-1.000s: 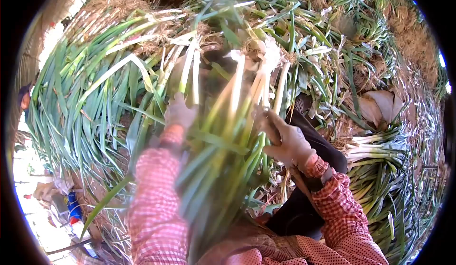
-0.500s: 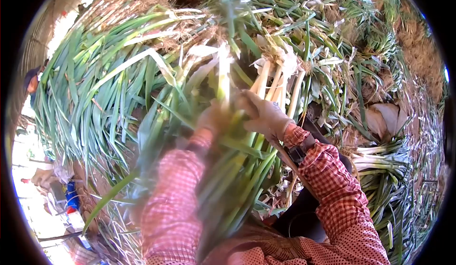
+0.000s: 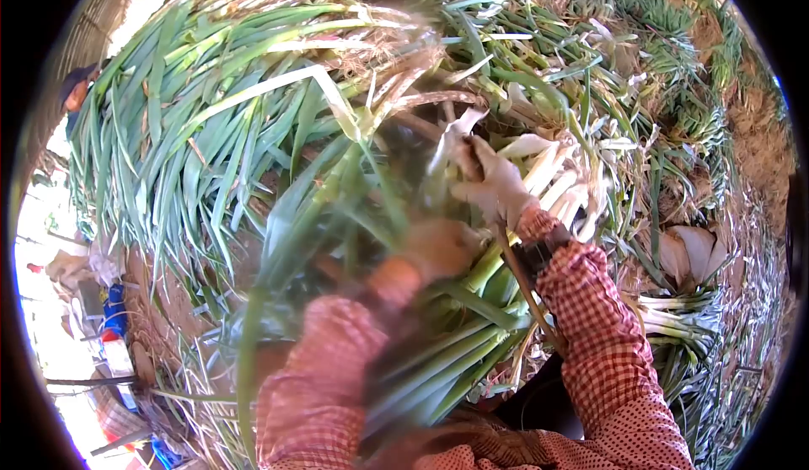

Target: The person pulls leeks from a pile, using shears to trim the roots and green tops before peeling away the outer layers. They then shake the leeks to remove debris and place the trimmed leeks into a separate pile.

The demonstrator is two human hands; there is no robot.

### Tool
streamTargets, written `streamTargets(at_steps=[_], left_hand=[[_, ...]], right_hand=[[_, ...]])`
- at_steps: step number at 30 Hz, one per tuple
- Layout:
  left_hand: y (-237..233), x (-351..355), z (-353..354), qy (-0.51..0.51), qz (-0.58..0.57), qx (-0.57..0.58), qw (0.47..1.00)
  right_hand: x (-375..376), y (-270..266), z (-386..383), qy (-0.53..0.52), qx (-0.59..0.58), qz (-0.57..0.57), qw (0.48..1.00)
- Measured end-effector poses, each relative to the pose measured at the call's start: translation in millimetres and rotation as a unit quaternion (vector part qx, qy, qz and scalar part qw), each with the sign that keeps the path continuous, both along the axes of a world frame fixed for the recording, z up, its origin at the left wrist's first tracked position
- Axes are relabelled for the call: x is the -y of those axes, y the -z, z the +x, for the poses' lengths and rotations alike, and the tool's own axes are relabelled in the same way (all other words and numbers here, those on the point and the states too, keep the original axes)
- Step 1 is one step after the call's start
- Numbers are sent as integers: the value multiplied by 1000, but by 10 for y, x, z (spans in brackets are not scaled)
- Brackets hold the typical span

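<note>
My right hand (image 3: 493, 179), in a pale glove, is closed with a whitish peeled leaf (image 3: 459, 128) at its fingertips. A thin brown stick (image 3: 524, 289) runs down from beside that palm along the forearm. My left hand (image 3: 442, 247) is smeared by motion over the leaves, so its fingers cannot be made out. Under and beside it lies a bundle of leek-like stalks, with white ends (image 3: 556, 171) to the right and green leaves (image 3: 447, 360) toward my lap.
A large heap of green stalks (image 3: 211, 124) lies at the left. More stalks (image 3: 683, 322) lie at the lower right, near dry husks (image 3: 687, 255). Part of another person (image 3: 76, 91) shows at the far left edge. A blue item (image 3: 114, 310) lies at the lower left.
The view has shifted. My left hand has moved right and down, away from the upright white stalk it was at. My right hand now has a pale leaf at its fingertips.
</note>
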State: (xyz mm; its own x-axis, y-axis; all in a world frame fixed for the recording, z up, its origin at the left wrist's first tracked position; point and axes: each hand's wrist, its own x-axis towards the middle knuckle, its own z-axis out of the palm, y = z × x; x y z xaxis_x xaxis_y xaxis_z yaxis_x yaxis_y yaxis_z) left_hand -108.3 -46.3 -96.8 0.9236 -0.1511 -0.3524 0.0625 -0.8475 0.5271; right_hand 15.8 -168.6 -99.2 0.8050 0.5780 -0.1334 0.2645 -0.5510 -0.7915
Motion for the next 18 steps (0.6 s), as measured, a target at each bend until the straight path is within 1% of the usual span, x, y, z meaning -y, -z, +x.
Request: streamTargets(at_steps=[1,2,3,5,8,9,11,13,14,15,17,18], left_hand=[[46,-200,5,-124,100,69,985],[488,-694,76,-68,209,195,956],[514,-1012,150,-217,284,214,909],[428,-1475,227,-310,283,264,868],[461,-1691,357,-333,290,162,882],[466,-1695,394,-336,295,132,885],[270,-1643,447,-331,276,88,898],[124,-1591,467,-324,247,28,913],[90,-1595,489,-301,227,-18,926],[104,-1525,472,-282,226,-25,932],[56,-1246,337,-243,225,-41,943],[277,-1201,241,-273,217,-7,937]], right_hand=[[-31,-68,-132,-42,-21,31,998],[-74,-133,-253,-106,-26,26,994],[-117,-198,-375,-170,-31,24,985],[-271,10,-496,-216,-10,63,974],[-675,83,-390,-143,6,-48,988],[-759,130,-287,-98,-34,-24,994],[-766,189,-152,-31,-28,-2,999],[-628,208,-232,-75,-12,16,997],[-498,181,-330,-95,-6,22,995],[-303,144,-444,-132,-24,29,991],[123,-109,-715,-205,-63,42,976],[246,-157,-779,-193,-83,9,978]])
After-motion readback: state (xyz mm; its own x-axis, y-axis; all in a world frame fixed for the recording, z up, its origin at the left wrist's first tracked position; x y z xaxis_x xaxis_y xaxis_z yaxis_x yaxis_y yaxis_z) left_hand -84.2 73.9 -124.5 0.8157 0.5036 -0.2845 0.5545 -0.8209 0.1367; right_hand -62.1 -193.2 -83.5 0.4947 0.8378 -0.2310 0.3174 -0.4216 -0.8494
